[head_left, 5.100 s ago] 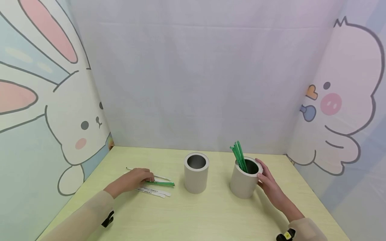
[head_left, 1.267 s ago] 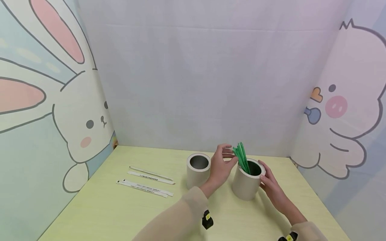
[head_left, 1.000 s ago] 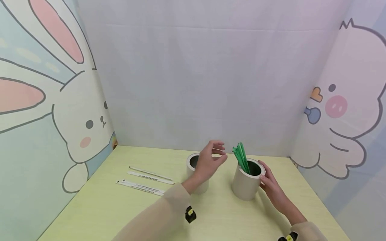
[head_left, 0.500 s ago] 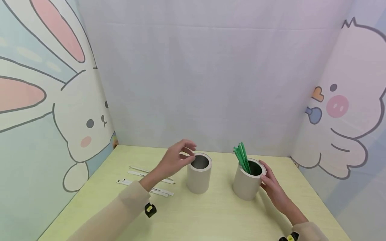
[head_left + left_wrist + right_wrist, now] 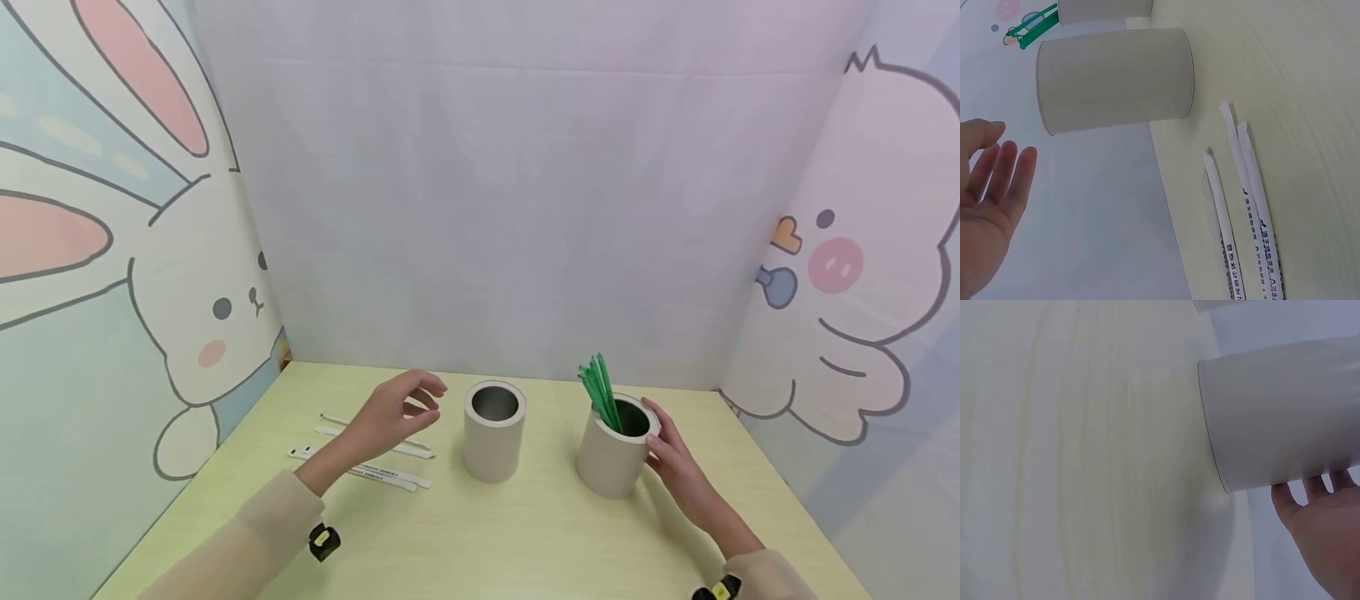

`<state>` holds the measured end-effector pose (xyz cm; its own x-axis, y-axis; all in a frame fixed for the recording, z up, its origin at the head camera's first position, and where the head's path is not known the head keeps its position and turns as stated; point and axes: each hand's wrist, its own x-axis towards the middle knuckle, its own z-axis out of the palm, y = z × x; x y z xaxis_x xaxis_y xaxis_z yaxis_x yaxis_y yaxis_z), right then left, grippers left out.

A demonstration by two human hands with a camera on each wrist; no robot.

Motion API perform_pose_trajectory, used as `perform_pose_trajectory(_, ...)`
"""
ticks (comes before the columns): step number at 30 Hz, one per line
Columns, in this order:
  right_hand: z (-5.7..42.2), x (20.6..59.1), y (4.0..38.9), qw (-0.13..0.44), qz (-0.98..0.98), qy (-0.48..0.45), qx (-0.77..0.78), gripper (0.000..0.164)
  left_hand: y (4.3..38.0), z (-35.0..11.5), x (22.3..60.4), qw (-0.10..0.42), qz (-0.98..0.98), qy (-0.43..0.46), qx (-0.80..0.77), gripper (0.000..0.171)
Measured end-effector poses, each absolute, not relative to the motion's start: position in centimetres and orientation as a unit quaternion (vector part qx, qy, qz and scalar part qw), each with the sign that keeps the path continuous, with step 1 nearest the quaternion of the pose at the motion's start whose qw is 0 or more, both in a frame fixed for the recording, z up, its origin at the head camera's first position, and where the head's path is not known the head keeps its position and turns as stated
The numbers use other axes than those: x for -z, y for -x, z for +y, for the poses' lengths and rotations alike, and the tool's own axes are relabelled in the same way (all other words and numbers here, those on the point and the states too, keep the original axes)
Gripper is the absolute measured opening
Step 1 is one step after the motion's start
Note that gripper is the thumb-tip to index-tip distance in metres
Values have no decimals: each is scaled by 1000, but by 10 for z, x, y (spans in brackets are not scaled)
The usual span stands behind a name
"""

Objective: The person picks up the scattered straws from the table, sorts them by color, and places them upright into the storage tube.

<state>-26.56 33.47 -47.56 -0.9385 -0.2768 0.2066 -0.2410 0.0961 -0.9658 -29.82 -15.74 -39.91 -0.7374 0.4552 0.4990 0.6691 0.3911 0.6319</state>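
My left hand point(image 5: 390, 414) hovers above several white paper-wrapped straws point(image 5: 386, 477) lying on the table, its fingers loosely bent and holding nothing. In the left wrist view, printed text runs along the white wrapped straws point(image 5: 1260, 231), and the left hand point(image 5: 991, 206) shows bare fingers. A pale grey cylindrical cup point(image 5: 492, 450) with a dark, hollow inside stands upright in the middle. To its right is a matching cup point(image 5: 611, 467) with a bundle of green wrapped straws point(image 5: 600, 392) leaning out of its left side. My right hand point(image 5: 678, 467) holds that cup's right side, fingers and thumb against its wall point(image 5: 1285, 419).
The light wood-patterned table point(image 5: 480, 542) ends at a plain pale cloth backdrop point(image 5: 480, 208). Side panels carry a cartoon rabbit point(image 5: 187, 333) on the left and a cartoon chick point(image 5: 847, 250) on the right.
My left hand took a green straw from the left to the right cup's bundle, released it, then moved back left past the middle cup. The right hand stays on its cup.
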Motion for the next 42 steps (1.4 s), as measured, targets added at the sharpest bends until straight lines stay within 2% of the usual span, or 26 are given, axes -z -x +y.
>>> perform_pose_trajectory(6,338,470,262,3,769,164,618,61,297,-172,402,123,-837,326,422,37)
perform_pose_trajectory(9,339,464,258,-21,803,150,576,61,296,-180,403,133,-840,323,415,38)
perform_pose_trajectory(12,336,457,255,-72,835,146,525,62,296,-188,404,141,-842,318,411,39)
perform_pose_trajectory(18,315,441,244,-212,865,166,424,63,299,-205,409,144,-852,299,405,42)
perform_pose_trajectory(24,292,430,237,-282,854,194,391,64,304,-222,413,143,-864,287,389,43)
perform_pose_trajectory(30,267,424,230,-306,839,239,382,61,311,-236,419,137,-875,278,372,44)
perform_pose_trajectory(38,237,427,231,-277,825,265,414,58,315,-246,420,139,-881,277,358,43)
perform_pose_trajectory(42,219,431,231,-280,829,259,410,56,317,-248,424,132,-883,275,357,42)
